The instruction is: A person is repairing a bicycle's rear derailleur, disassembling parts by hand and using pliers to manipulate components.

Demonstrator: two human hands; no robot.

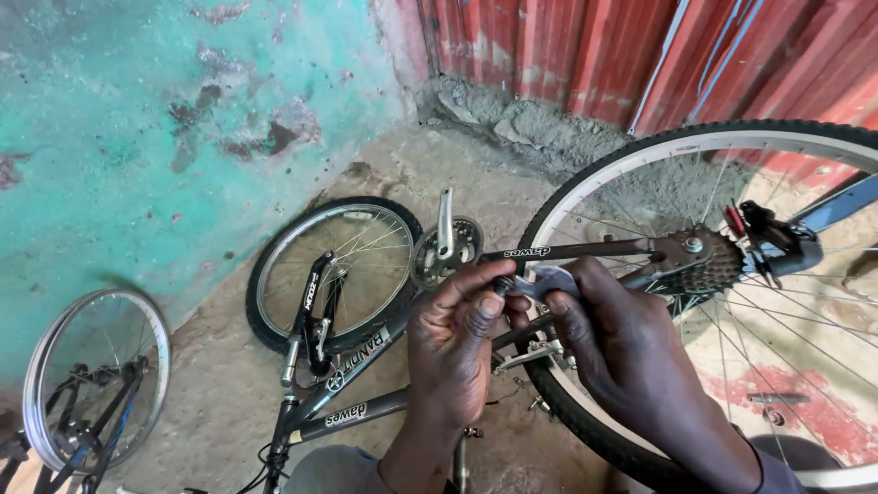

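Frame centre: left hand and right hand both pinch a small silver brake part above rear wheel. Risk: part slips, drops into spokes; fingertip grip only.

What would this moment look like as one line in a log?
left hand: pinches small metal part | right hand: grips same part | behind: rear wheel, cassette

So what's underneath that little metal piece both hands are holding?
Under the metal piece, between the left hand and right hand, sits a silver brake arm by the rear tyre; the hands cover the rest.
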